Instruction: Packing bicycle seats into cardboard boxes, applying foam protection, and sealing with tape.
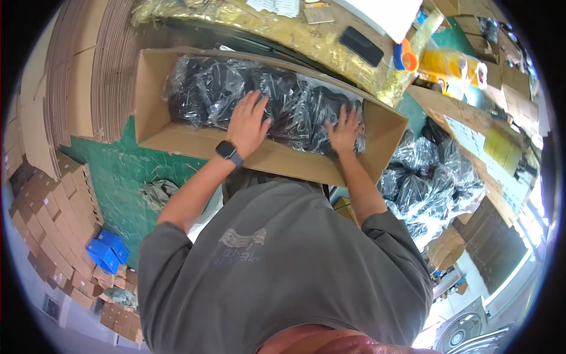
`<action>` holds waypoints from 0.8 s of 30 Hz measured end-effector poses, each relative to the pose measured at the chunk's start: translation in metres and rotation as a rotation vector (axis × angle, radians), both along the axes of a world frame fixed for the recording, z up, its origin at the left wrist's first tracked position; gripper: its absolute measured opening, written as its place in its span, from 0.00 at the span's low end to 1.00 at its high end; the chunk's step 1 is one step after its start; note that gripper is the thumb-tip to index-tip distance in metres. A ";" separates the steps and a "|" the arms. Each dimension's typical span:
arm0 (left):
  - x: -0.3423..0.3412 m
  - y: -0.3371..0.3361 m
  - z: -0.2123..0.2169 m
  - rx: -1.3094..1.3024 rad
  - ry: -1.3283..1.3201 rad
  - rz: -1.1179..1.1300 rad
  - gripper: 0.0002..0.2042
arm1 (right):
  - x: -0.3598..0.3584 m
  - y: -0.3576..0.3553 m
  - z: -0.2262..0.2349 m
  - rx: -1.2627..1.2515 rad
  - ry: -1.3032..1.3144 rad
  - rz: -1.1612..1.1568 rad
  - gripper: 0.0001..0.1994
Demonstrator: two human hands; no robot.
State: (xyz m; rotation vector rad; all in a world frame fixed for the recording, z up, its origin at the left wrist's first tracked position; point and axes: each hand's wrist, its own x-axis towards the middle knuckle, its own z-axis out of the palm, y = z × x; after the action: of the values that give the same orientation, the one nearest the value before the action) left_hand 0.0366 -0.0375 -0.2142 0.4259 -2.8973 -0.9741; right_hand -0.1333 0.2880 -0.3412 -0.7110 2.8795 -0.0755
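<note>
A long open cardboard box (194,139) lies in front of me, with several black items (230,82) in clear plastic bags lined up along its far side. My left hand (248,123), a watch on its wrist, rests with fingers stretched over the bagged items near the middle. Towards the right end my right hand (344,131) lies spread on another black bagged item (327,101). Neither hand is wrapped round anything. The plastic and the hands hide what exactly the black items are.
Behind the box runs a bench wrapped in yellowish film, with a phone (361,46) and an orange tape dispenser (405,57). Flattened cardboard (109,71) is stacked at left. More bagged black items (433,177) lie at right. A blue bin (107,251) stands on the green floor.
</note>
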 end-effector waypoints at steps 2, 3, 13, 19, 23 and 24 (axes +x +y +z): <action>-0.023 0.001 -0.002 -0.059 -0.054 -0.131 0.33 | 0.022 0.008 -0.022 0.154 -0.084 -0.027 0.46; -0.040 -0.002 -0.010 -0.077 -0.084 -0.207 0.34 | 0.017 -0.002 -0.021 0.181 -0.116 -0.046 0.47; -0.048 -0.011 -0.110 0.041 -0.056 -0.466 0.38 | -0.028 0.078 0.258 -0.473 0.021 -0.537 0.31; 0.025 -0.100 -0.153 -0.206 -0.163 0.073 0.38 | -0.031 0.153 0.275 -0.645 0.039 -0.863 0.35; 0.004 -0.128 -0.077 -0.286 -0.178 0.028 0.38 | -0.043 0.145 0.128 -0.519 -0.236 -0.748 0.39; -0.009 -0.158 -0.014 -0.256 -0.233 0.032 0.38 | -0.033 0.098 0.099 -0.573 -0.540 -0.791 0.40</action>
State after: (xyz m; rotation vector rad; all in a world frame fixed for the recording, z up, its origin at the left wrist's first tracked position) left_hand 0.0274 -0.1952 -0.2281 0.6007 -3.1518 -0.5709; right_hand -0.1658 0.3863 -0.2424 0.3899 2.4006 -1.0311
